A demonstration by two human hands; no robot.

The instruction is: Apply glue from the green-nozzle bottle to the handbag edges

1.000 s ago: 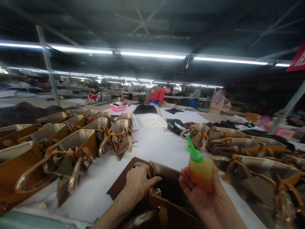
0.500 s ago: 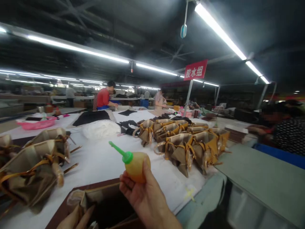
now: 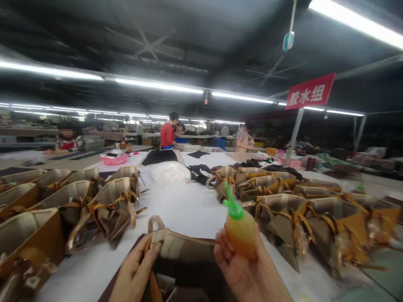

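Your right hand (image 3: 252, 274) is low in the view, a little right of the middle, with the palm turned toward you. Its fingers are closed around a squeeze bottle (image 3: 242, 235), which is filled with an orange-yellow liquid. The bottle stands almost upright in your grasp, and its green nozzle cap (image 3: 232, 205) leans a little to the left. The bottle is held in the air above the table (image 3: 185, 209), just over the right end of the open handbag (image 3: 182, 249) which is directly in front of you.

Your left hand (image 3: 134, 274) is at the left end of this handbag. The fingers (image 3: 154, 251) lie fairly straight against the rim of the bag and touch it. The thumb is hidden, so I cannot tell if the hand really pinches the rim or only rests on it. The handbag has a beige lining, a brown outside and a curved handle which stands up behind your fingers.

The table has a white cover. On your left there is a row of similar open bags (image 3: 110, 205), and a second row of bags (image 3: 283, 209) stands on your right, near the bottle. Farther back on the table you see a white bundle (image 3: 170, 171) and a pink basin (image 3: 113, 159). Behind them a person in a red shirt (image 3: 166, 135) works at another table. A red sign (image 3: 310, 91) hangs on the upper right.
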